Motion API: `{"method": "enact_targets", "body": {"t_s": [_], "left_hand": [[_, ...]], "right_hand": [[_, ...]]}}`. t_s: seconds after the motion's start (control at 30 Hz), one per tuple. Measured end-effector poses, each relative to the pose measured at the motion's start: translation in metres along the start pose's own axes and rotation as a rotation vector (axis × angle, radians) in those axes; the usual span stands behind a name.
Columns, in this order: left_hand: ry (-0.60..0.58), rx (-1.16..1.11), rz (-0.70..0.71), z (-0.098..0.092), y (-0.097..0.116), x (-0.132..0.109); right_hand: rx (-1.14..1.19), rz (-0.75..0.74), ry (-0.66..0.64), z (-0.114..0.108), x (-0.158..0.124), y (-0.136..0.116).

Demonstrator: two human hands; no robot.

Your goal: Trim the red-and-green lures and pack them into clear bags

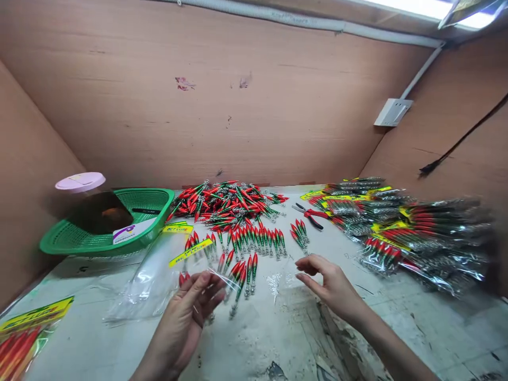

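My left hand [194, 307] is closed on the edge of a clear plastic bag [191, 252] with a yellow printed strip, pinched between thumb and fingers. Through and beside the bag show red and green squid jigs [248, 272] lying on the table. To the right, my right hand [327, 283] hovers with thumb and fingers apart and nothing visible between them. Just beyond its fingertips lies a small group of jigs [299, 233]. A row of jigs [257, 239] runs across the table in front of both hands.
Behind the row is a heap of loose jigs [230, 203]. Pliers [311, 214] with red and black handles lie right of it. Packed bags of jigs [420, 238] are piled at right. Flat bags [151, 280] and a green basket [107, 248] are at left. A filled packet [32, 338] lies front left.
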State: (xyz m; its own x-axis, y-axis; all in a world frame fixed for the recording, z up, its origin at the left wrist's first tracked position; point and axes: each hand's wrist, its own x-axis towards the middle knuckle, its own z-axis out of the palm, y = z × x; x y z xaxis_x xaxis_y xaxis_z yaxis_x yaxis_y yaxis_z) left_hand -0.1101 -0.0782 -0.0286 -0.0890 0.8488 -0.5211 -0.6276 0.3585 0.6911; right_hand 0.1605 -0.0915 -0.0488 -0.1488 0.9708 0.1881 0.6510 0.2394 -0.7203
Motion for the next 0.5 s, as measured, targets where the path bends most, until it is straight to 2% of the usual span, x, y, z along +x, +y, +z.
{"method": "enact_targets", "body": {"t_s": [0.07,0.13,0.23,0.3,0.37,0.5], "left_hand": [[0.016,-0.019,0.045,0.004,0.011,0.003],[-0.016,-0.023,0.067,0.01,0.02,0.007],[-0.076,-0.037,0.095,0.018,0.026,0.014],[-0.086,-0.049,0.101,0.02,0.024,0.018],[-0.084,-0.054,0.088,0.018,0.02,0.023],[-0.085,-0.035,0.067,0.008,0.012,0.028]], "right_hand": [[-0.034,-0.057,-0.079,0.012,0.005,-0.001],[-0.081,-0.118,-0.145,0.038,0.008,-0.009],[-0.176,-0.146,-0.134,0.077,0.012,-0.021],[-0.227,-0.141,-0.103,0.092,0.018,-0.023],[-0.256,-0.14,-0.085,0.096,0.022,-0.021],[-0.265,-0.14,-0.091,0.086,0.025,-0.014]]}}
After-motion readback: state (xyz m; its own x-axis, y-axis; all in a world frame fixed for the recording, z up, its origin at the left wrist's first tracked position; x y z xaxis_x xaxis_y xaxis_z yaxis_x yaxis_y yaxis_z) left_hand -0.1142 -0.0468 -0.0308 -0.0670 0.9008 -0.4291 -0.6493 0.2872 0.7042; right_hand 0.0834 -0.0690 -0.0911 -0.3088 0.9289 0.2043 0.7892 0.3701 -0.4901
